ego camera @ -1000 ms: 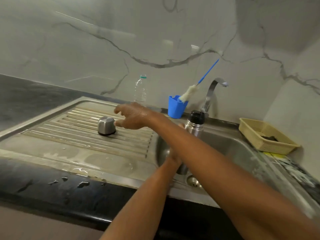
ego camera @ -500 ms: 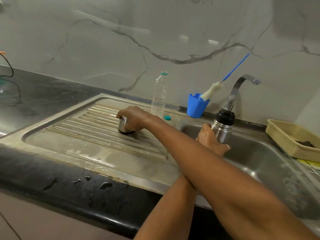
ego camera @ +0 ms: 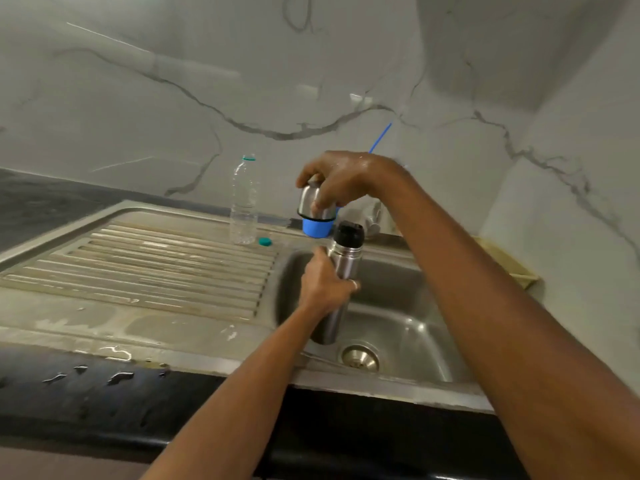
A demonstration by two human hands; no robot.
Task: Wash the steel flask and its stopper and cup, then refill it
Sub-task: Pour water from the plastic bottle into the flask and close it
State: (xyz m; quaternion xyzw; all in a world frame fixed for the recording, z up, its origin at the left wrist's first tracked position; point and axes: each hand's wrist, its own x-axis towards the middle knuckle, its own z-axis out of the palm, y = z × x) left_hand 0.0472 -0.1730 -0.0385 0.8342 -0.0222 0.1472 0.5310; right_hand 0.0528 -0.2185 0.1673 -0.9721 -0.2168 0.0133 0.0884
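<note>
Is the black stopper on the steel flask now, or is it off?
On. The black stopper sits on the neck of the steel flask, held upright by the left hand.

At frame centre the flask (ego camera: 341, 271) stands in the sink basin (ego camera: 408, 327), drainboard (ego camera: 145, 265) to its left, plastic bottle (ego camera: 244, 202) behind that, cup (ego camera: 313, 202) above the flask.

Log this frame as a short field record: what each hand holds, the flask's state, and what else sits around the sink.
left hand: grips steel flask upright over the sink basin
right hand: holds steel cup mouth down, above and left of the flask
stopper: black, on the flask
drainboard: wet; clear plastic bottle standing at its back edge, its green cap lying beside it
behind cup: blue holder
</note>
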